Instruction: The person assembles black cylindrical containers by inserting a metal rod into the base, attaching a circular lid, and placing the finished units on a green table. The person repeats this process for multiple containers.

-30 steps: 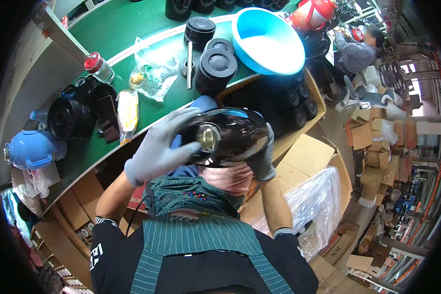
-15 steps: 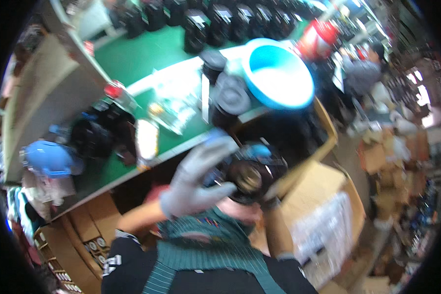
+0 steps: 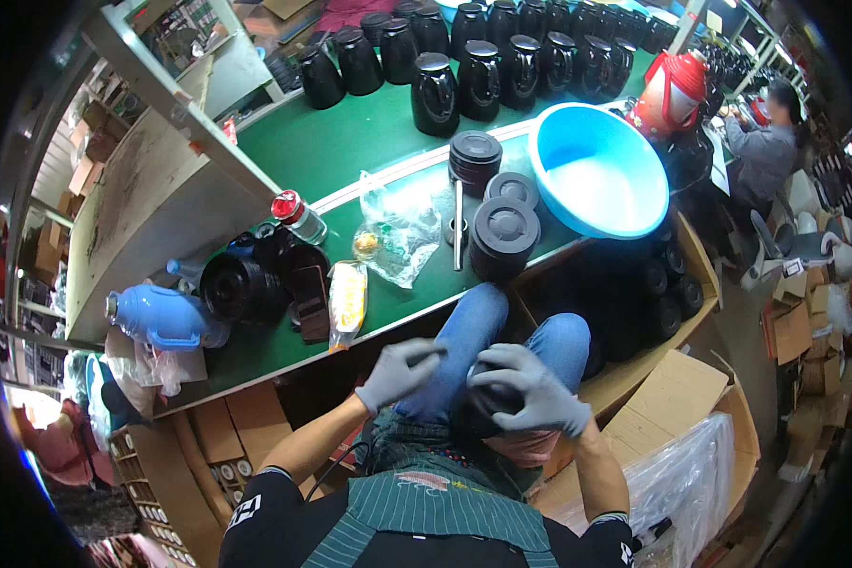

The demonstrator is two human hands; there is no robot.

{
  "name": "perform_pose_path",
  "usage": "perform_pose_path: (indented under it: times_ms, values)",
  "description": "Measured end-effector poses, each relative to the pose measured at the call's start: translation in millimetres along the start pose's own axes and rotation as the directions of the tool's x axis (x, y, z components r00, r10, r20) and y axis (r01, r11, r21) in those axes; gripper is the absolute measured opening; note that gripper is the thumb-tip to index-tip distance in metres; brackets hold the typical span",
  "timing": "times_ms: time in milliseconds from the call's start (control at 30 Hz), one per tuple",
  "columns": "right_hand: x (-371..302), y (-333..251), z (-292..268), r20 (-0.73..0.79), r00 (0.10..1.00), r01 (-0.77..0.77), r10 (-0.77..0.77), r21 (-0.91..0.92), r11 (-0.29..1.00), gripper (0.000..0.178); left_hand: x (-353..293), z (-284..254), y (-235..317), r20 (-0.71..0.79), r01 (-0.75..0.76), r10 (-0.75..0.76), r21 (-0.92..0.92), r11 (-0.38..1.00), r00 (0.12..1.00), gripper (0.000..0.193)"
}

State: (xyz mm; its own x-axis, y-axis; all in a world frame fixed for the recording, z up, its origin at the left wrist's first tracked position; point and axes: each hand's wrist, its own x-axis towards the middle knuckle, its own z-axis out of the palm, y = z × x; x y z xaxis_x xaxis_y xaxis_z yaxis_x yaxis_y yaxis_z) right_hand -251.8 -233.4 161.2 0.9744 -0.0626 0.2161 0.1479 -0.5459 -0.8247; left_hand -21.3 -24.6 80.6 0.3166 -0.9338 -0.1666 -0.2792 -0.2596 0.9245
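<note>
I am seated, with a dark, rounded black pot body (image 3: 480, 409) in my lap between my knees. Over its top curves my right hand (image 3: 538, 390) in a grey glove, fingers wrapped round it; the hand hides much of the pot. To the left, my gloved left hand (image 3: 399, 375) hovers above my thigh, fingers stretched toward the pot with a gap between, nothing seen in them. On the bench edge ahead stand a stack of round black lids (image 3: 506, 232), another black stack (image 3: 474, 156) and an upright metal rod (image 3: 458, 227).
A blue basin (image 3: 601, 170) and a red thermos jug (image 3: 670, 90) stand on the green bench (image 3: 303, 142), behind them rows of black jugs (image 3: 434, 95). Right of my knees is a carton (image 3: 705, 275) of black parts. A person (image 3: 772, 142) works at far right.
The black pot has come down into my lap, my right hand now over its top. My left hand has drawn away from it. The view has shifted and sharpened.
</note>
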Motion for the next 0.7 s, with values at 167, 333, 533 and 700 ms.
perform_pose_path:
  times_ms: [167, 333, 533, 700]
  values:
    - [14.8, 2.2, 5.1, -0.012, 1.0, -0.002, 0.002, -0.023, 1.0, 0.053, 114.6, -12.4, -1.2, -0.384, 0.087, 0.058, 0.351, 0.932, 0.922, 0.066]
    - [12.9, 9.3, 6.8, 0.021, 1.0, 0.011, -0.01, -0.023, 1.0, 0.057, 201.9, -8.8, -3.5, -0.31, 0.318, -0.151, 0.612, 0.724, 0.939, 0.11]
    - [23.6, 17.1, -1.7, 0.097, 0.992, -0.078, 0.075, 0.032, 0.996, 0.059, 236.0, -18.0, -19.1, -0.168, 0.345, -0.302, 0.524, 0.779, 0.938, 0.093]
    - [25.1, 17.7, 0.1, 0.102, 0.993, -0.063, 0.057, 0.053, 0.997, 0.061, 233.7, -16.5, -25.5, -0.278, 0.457, -0.371, 0.394, 0.798, 0.886, 0.088]
